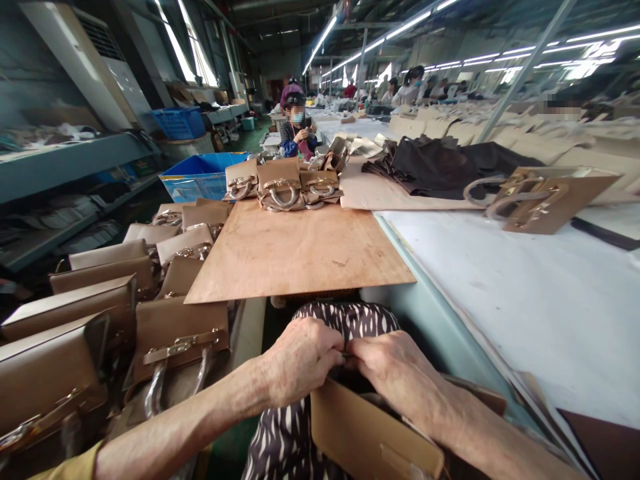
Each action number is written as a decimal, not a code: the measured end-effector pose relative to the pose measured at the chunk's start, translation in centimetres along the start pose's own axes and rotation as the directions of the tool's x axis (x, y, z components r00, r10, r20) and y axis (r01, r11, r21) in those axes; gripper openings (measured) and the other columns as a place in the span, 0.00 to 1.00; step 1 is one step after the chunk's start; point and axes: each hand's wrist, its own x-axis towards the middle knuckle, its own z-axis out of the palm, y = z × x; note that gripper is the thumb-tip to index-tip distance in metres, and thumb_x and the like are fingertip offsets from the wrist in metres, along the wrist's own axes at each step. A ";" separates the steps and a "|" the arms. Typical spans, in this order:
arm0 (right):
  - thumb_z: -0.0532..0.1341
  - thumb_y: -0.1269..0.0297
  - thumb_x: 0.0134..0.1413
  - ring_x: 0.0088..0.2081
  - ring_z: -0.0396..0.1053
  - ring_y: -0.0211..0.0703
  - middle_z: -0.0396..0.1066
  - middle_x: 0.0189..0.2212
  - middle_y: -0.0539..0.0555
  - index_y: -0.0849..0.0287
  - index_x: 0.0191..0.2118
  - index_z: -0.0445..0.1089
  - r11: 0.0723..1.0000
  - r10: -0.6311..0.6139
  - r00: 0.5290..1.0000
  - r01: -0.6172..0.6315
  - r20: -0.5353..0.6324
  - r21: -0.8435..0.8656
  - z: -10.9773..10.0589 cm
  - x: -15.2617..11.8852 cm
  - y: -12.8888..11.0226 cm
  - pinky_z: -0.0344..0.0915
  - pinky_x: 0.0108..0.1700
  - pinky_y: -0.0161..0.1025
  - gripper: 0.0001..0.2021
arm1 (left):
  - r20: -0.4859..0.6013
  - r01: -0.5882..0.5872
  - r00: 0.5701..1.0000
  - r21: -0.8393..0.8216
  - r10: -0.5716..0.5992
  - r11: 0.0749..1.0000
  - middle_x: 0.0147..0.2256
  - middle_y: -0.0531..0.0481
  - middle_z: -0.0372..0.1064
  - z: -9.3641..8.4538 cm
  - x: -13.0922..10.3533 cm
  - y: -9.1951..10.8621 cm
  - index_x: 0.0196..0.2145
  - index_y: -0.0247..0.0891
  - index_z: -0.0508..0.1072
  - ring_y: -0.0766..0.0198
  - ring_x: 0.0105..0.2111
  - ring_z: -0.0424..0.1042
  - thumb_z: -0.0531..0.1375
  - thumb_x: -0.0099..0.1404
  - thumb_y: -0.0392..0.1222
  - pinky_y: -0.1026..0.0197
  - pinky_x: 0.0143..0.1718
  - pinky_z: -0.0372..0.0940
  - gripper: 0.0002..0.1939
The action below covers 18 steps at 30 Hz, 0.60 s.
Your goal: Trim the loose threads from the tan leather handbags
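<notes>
A tan handbag (370, 433) lies tilted across my lap, its flap toward me and part of its body hidden under my right forearm. Just above the bag's upper left corner, my left hand (307, 360) is closed in a pinch, thumb against fingers. My right hand (387, 363) meets it there, also pinching. A thin, dark bit shows between the two sets of fingertips, too small to name. Patterned trousers (280, 433) show beneath the bag.
Rows of tan handbags (183, 333) fill the left. Ahead is a wooden board (305, 253) with three handbags (280, 180) behind it. On the white table (540, 287) at right stand another handbag (545, 200) and dark material (440, 163). A co-worker (297, 130) sits beyond.
</notes>
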 end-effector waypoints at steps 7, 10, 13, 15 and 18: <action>0.53 0.73 0.56 0.29 0.72 0.40 0.75 0.25 0.51 0.59 0.26 0.70 0.990 0.137 0.991 -0.137 0.004 -0.023 -0.2 0.2 -0.7 0.58 0.30 0.33 0.11 | 0.030 0.026 0.999 -0.084 -0.024 0.996 0.26 0.52 0.67 -0.5 -0.3 0.3 0.25 0.36 0.69 0.67 0.28 0.65 0.51 0.62 0.34 0.67 0.32 0.56 0.10; 0.57 0.70 0.54 0.31 0.73 0.43 0.76 0.27 0.50 0.57 0.30 0.71 0.990 0.142 0.990 -0.142 0.007 -0.013 0.0 0.3 -0.5 0.61 0.32 0.34 0.06 | 0.007 0.051 0.999 -0.167 -0.050 0.985 0.25 0.54 0.65 -0.1 -0.5 0.3 0.26 0.37 0.66 0.68 0.27 0.63 0.50 0.63 0.35 0.67 0.30 0.55 0.10; 0.60 0.68 0.52 0.33 0.73 0.44 0.76 0.30 0.49 0.55 0.33 0.71 0.993 0.116 0.993 -0.116 -0.018 0.014 0.6 0.4 -0.2 0.62 0.34 0.34 0.03 | -0.082 0.101 0.988 -0.273 -0.128 0.957 0.24 0.56 0.62 0.7 -0.7 0.4 0.28 0.38 0.61 0.69 0.25 0.60 0.50 0.63 0.35 0.67 0.28 0.53 0.06; 0.60 0.68 0.53 0.33 0.73 0.44 0.76 0.30 0.49 0.54 0.32 0.71 0.995 0.102 0.994 -0.102 -0.037 0.009 0.9 0.6 -0.1 0.63 0.34 0.35 0.03 | -0.132 0.112 0.978 -0.325 -0.162 0.939 0.23 0.58 0.58 1.3 -0.9 0.4 0.29 0.39 0.58 0.69 0.24 0.57 0.50 0.63 0.35 0.67 0.27 0.52 0.04; 0.56 0.69 0.55 0.32 0.73 0.43 0.76 0.29 0.51 0.56 0.31 0.71 0.997 0.081 0.997 -0.081 -0.020 -0.010 0.8 0.9 -0.2 0.62 0.33 0.35 0.07 | -0.201 0.096 0.962 -0.376 -0.182 0.922 0.22 0.58 0.54 2.0 -0.9 0.6 0.30 0.39 0.56 0.70 0.23 0.53 0.48 0.64 0.35 0.66 0.26 0.50 0.05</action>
